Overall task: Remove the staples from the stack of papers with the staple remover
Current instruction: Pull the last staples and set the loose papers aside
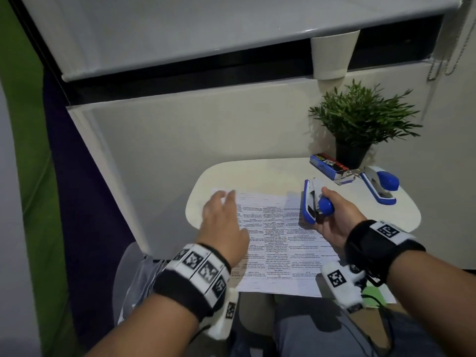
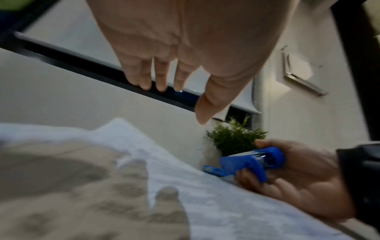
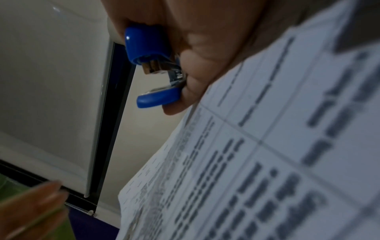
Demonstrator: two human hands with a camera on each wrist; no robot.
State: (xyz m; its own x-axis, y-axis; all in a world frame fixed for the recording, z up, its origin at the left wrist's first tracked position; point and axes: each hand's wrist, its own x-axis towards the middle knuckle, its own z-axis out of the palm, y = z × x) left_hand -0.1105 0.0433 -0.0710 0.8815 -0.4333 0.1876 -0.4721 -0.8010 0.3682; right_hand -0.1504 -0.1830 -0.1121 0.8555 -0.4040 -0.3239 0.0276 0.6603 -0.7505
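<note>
A small white table [image 1: 257, 171] stood against pale cabinets. From the head view, the left hand [image 1: 222, 220] hovered flat and open over the stack of papers [image 1: 280, 243]. The left-wrist view showed the right hand [image 2: 304, 175] gripping the blue staple remover [image 2: 252, 162] just beside it. The right-wrist view showed no staple; unpinned sheets might slide or tear.

It looked like a small office corner; a rounded white tabletop [image 1: 257, 173] carried printed papers [image 1: 280, 251], a blue stapler [image 1: 378, 185] and a staples box [image 1: 328, 166]; a potted plant [image 1: 360, 124] stood against pale glossy panels [image 1: 193, 135].
</note>
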